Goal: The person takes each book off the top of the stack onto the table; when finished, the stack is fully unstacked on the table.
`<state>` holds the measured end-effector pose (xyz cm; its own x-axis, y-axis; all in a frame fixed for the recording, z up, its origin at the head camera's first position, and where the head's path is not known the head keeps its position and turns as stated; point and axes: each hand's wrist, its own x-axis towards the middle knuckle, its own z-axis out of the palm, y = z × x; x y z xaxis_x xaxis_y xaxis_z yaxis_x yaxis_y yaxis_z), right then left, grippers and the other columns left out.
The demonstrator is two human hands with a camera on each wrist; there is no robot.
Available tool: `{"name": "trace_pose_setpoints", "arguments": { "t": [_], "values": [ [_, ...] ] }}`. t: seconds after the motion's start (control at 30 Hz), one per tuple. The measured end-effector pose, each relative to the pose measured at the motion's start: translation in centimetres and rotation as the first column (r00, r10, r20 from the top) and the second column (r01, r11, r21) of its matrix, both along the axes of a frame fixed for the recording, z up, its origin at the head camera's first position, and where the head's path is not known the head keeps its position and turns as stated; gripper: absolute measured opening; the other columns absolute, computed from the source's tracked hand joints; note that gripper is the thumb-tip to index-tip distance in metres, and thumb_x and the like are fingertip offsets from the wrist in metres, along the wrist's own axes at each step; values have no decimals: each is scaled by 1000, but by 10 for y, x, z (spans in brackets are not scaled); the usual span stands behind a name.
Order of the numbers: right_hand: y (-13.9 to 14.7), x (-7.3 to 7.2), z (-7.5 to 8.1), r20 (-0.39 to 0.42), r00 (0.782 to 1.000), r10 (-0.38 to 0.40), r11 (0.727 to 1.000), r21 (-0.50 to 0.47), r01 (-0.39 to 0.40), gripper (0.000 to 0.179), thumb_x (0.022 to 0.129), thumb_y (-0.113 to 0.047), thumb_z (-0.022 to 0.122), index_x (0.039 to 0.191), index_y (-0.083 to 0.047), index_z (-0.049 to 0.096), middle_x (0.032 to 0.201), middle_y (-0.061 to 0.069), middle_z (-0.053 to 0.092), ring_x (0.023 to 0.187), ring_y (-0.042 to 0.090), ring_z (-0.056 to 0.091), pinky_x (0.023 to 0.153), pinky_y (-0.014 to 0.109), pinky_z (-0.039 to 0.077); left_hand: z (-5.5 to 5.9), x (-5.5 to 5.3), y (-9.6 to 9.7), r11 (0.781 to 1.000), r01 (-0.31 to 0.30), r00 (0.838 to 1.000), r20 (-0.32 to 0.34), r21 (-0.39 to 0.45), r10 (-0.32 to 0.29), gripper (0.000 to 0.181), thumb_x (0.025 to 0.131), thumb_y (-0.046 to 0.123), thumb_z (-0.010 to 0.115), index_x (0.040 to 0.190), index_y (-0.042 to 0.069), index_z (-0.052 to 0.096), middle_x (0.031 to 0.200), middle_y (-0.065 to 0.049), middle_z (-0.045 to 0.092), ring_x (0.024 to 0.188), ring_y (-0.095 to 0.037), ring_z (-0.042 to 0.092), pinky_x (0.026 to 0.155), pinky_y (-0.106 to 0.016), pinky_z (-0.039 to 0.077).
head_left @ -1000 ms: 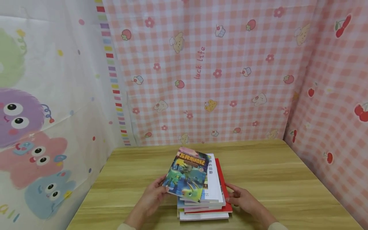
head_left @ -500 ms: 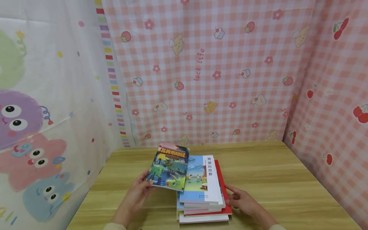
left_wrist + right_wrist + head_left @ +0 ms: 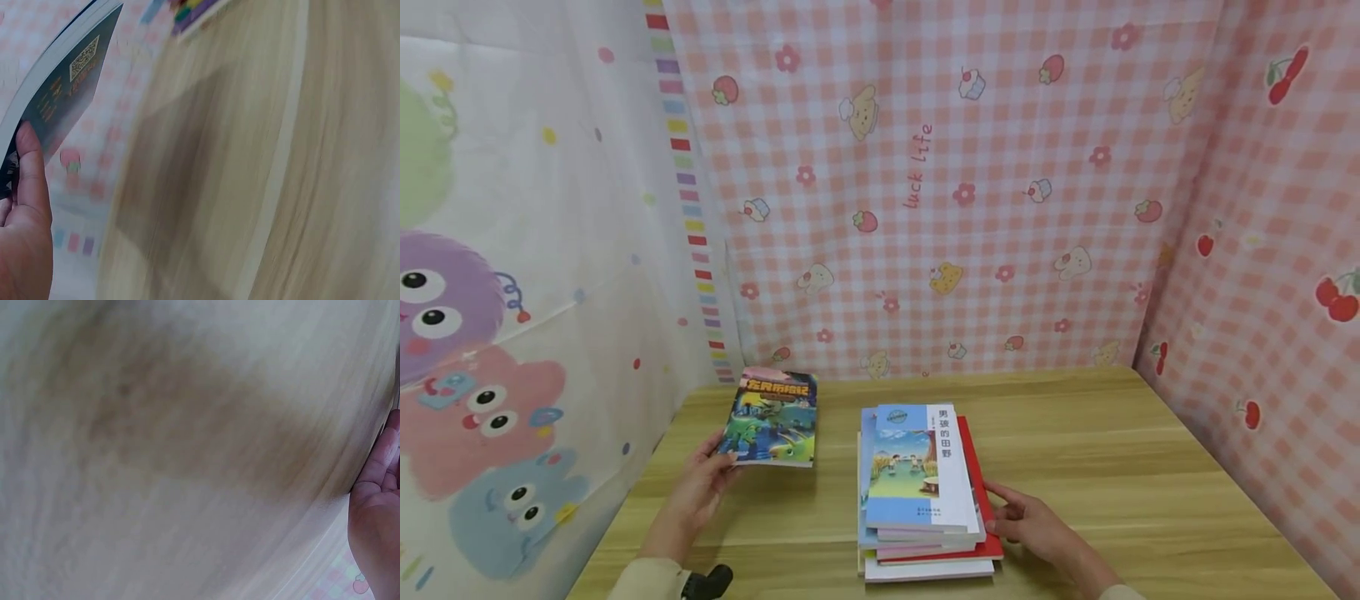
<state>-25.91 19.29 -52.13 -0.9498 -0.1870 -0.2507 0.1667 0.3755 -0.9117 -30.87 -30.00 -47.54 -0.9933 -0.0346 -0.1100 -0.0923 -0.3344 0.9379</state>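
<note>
In the head view my left hand (image 3: 703,477) pinches a paperback with dinosaurs on its cover (image 3: 773,418) by its lower left corner, at the table's left side. The left wrist view shows the dark back cover (image 3: 78,81) with a QR code; a shadow lies on the table below it. A stack of books stands in the middle of the table. Its top book (image 3: 913,471) has a blue and white cover. My right hand (image 3: 1026,521) rests at the stack's right side, fingertips against a red book (image 3: 973,467) lower in the pile. The right wrist view shows only part of that hand (image 3: 378,506).
The wooden table (image 3: 1097,467) reaches to a pink checked curtain (image 3: 955,192) at the back. A white curtain (image 3: 610,333) with cartoon figures hangs on the left, and a checked one (image 3: 1270,267) on the right. A dark strap-like object (image 3: 707,582) sits at my left wrist.
My left hand has carried the dinosaur book leftward off the stack, uncovering the blue and white book. My right hand has stayed beside the stack.
</note>
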Motion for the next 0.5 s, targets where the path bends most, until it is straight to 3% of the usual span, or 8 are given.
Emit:
{"name": "trace_pose_setpoints", "arguments": {
  "t": [0.27, 0.5],
  "values": [
    [2, 1, -1, -45, 999, 28, 999, -14, -29, 70, 89, -17, 74, 150, -3, 41, 101, 7, 67, 89, 21, 59, 76, 35, 50, -9, -21, -36, 995, -24, 998, 52, -93, 29, 69, 102, -5, 42, 160, 5, 5, 148, -18, 26, 95, -4, 61, 103, -33, 46],
    [2, 3, 0, -30, 999, 31, 999, -20, -32, 71, 89, -18, 74, 151, -4, 41, 100, 7, 67, 89, 22, 59, 75, 35, 49, -18, -32, -47, 980, -9, 999, 49, -200, 19, 70, 97, -10, 41, 156, -6, 5, 136, -23, 39, 90, -4, 61, 95, -31, 52]
  ]
}}
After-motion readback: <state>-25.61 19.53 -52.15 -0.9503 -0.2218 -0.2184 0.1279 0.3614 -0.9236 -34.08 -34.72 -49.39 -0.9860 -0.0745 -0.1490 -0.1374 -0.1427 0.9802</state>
